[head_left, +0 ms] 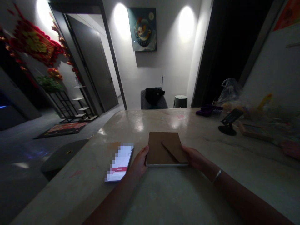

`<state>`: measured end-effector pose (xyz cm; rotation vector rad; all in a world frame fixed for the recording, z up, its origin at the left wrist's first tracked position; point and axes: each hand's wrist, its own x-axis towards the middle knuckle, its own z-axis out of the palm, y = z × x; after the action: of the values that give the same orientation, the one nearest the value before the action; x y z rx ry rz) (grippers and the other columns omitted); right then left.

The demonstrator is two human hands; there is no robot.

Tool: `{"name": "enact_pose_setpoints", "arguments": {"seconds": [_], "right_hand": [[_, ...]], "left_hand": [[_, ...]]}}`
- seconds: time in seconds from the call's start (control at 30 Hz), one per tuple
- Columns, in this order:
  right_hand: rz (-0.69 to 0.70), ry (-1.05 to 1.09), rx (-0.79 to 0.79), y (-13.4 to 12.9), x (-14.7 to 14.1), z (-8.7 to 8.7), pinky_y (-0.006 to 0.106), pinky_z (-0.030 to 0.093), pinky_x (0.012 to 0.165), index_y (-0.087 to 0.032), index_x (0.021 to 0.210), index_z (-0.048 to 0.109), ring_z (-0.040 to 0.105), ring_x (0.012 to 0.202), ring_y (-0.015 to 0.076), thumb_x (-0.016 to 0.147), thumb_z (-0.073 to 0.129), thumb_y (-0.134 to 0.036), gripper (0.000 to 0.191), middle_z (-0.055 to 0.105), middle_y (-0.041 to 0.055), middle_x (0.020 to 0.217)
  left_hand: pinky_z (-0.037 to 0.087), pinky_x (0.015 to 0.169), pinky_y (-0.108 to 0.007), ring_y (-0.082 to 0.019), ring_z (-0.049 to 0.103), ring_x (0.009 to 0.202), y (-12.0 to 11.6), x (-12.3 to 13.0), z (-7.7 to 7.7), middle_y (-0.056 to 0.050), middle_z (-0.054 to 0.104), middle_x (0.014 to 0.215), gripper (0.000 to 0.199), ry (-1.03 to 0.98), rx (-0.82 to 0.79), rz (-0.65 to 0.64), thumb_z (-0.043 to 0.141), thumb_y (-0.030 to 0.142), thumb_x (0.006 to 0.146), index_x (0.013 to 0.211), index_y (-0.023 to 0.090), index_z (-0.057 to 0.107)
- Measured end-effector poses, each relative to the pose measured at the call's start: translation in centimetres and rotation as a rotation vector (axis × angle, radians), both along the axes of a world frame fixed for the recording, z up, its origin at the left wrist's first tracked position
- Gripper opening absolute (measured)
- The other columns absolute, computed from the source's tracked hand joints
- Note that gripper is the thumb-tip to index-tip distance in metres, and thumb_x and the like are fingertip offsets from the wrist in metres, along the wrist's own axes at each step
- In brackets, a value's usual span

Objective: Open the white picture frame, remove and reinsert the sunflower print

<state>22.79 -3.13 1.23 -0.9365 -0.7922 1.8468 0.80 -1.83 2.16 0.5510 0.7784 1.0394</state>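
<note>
Your left hand (139,163) and right hand (193,157) grip the brown notebook (159,148) by its edges on the desk (164,200), a phone (119,162) just beside.

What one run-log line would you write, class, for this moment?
left hand: flat brown cardboard packet, left edge | right hand: right edge, beside flap | nearby: phone

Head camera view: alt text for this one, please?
The left hand and right hand hold the sides of a brown notebook on a stone counter, beside a phone with a blurred screen. A painting hangs beyond.
</note>
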Motion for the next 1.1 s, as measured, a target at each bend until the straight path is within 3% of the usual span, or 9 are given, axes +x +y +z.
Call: {"name": "enact_pose_setpoints", "arguments": {"seconds": [0.2,0.33,0.73,1.1], "right_hand": [[-0.112,0.004,-0.062,0.5,0.3,-1.1,0.031,0.050,0.069,-0.014,0.089,0.059,0.064,0.069,0.0179,0.081,0.044,-0.028,0.022,0.069,0.0072,0.078],[-0.194,0.016,-0.077,0.7,0.4,-1.2,0.032,0.050,0.068,-0.013,0.087,0.060,0.064,0.067,0.0183,0.083,0.042,-0.028,0.024,0.069,0.0077,0.073],[-0.241,0.006,-0.039,0.5,0.0,-1.5,0.033,0.051,0.068,-0.015,0.082,0.061,0.064,0.075,0.0209,0.080,0.045,-0.030,0.022,0.069,0.0089,0.076],[-0.359,-0.020,-0.063,0.0,-0.3,-1.3,0.032,0.050,0.062,-0.017,0.083,0.061,0.064,0.072,0.0204,0.079,0.046,-0.031,0.021,0.069,0.0066,0.075]], "left_hand": [[0.050,0.076,-0.033,-0.021,0.062,0.088,0.1,0.1,-0.2,-0.010,0.066,0.092,0.026,0.034,-0.078,0.038,0.049,0.027,0.081,0.101,0.013,0.056],[0.050,0.076,-0.033,-0.021,0.061,0.090,-0.4,0.3,0.1,-0.011,0.065,0.094,0.025,0.048,-0.033,0.009,0.048,0.023,0.081,0.101,0.012,0.057],[0.047,0.082,-0.031,-0.019,0.057,0.099,-0.2,0.6,0.1,-0.009,0.064,0.099,0.023,-0.009,-0.001,-0.004,0.039,0.021,0.084,0.098,0.014,0.056],[0.050,0.078,-0.029,-0.018,0.061,0.090,-0.6,1.1,0.0,-0.010,0.064,0.096,0.022,-0.036,-0.061,0.049,0.040,0.022,0.085,0.098,0.011,0.054]]}}
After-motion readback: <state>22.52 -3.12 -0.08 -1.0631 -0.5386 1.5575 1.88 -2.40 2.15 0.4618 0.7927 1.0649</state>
